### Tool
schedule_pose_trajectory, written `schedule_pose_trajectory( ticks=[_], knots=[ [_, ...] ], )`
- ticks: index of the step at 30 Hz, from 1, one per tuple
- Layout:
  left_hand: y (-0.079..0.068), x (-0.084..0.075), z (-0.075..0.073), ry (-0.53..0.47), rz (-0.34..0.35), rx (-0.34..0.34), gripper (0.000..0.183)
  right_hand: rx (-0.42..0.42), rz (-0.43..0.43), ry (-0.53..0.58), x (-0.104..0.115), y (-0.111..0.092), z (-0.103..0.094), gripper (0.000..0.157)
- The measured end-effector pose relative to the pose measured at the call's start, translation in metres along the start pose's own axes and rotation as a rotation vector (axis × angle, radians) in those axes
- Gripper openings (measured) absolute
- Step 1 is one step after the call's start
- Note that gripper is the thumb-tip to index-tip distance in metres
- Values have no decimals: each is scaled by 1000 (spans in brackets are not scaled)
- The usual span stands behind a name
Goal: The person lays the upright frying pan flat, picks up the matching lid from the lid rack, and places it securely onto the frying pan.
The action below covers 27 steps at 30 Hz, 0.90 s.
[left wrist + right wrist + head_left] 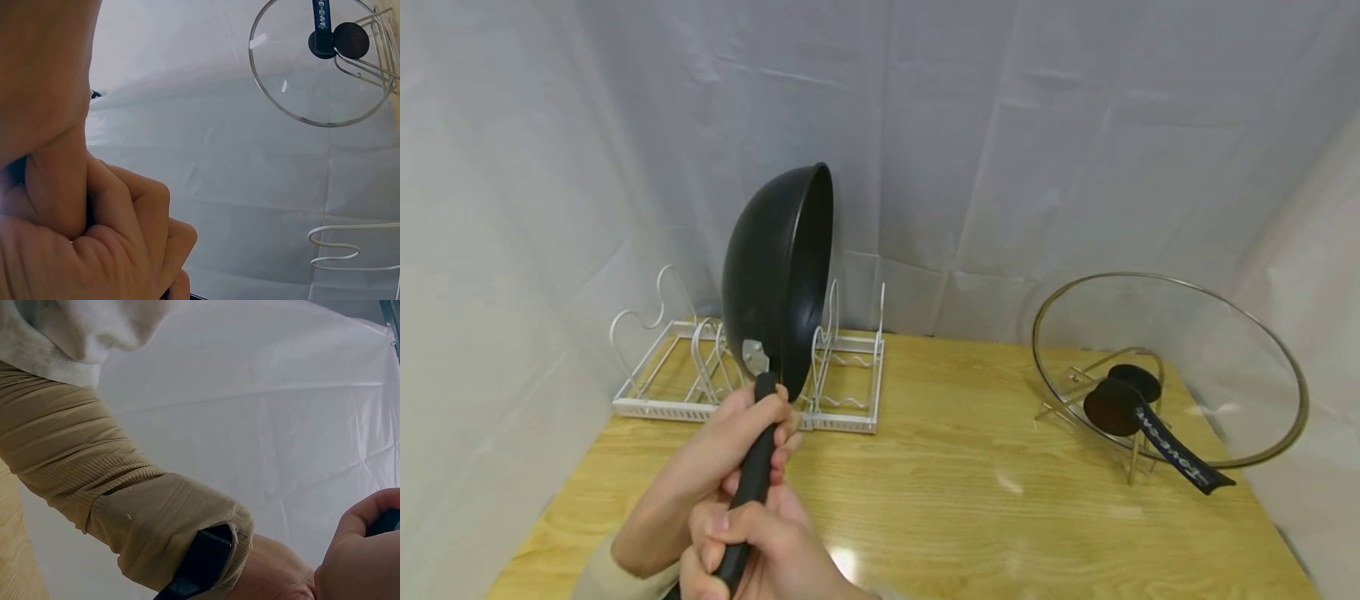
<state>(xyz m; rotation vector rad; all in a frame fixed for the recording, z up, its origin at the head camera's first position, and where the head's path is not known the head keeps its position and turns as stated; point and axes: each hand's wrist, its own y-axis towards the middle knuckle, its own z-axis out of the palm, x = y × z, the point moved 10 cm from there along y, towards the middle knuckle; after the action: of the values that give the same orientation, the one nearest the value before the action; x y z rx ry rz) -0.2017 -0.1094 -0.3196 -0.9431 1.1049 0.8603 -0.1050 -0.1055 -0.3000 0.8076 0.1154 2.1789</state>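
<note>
A black wok [767,250] stands on its side, its hollow facing right, over a white wire pan rack [655,408]. Both hands grip its long black handle [752,475]. My left hand [745,433] curls round the part closest to the metal bracket. Lower down, my right hand [775,537] holds the handle toward its end, thumb laid across it. Whether the wok's lower rim touches the rack's wires I cannot tell. Curled fingers [140,225] fill the lower left of the left wrist view. A beige left sleeve [169,519] crosses the right wrist view.
At the right, a large glass lid [1232,375] with a black handle [1180,454] leans tilted on a gold-coloured wire stand [1131,467]. Rack and stand are on a wooden table [955,467]. Pale plastic sheeting [962,167] hangs behind and at both sides.
</note>
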Motion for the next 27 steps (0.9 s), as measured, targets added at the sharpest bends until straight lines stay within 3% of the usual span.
schedule_pose_trajectory(
  ticks=[7,10,15,19,22,27],
  knots=[
    [-1,-1,6,-74,21,24,12,-83,28,44,-4,-4,-5,12],
    [-2,-2,10,-117,27,45,11,-85,29,2,-3,-5,-5,12],
    [-6,-3,11,-114,34,54,10,-77,39,-70,-4,-6,-4,14],
    [-9,-5,13,-132,48,62,10,-106,47,-38,-5,-8,-4,10],
    [-11,-6,14,-121,55,68,10,-124,44,-14,-6,-11,-4,18],
    [-15,-5,13,-93,52,62,11,-121,38,-110,-6,-10,-4,12]
  ],
)
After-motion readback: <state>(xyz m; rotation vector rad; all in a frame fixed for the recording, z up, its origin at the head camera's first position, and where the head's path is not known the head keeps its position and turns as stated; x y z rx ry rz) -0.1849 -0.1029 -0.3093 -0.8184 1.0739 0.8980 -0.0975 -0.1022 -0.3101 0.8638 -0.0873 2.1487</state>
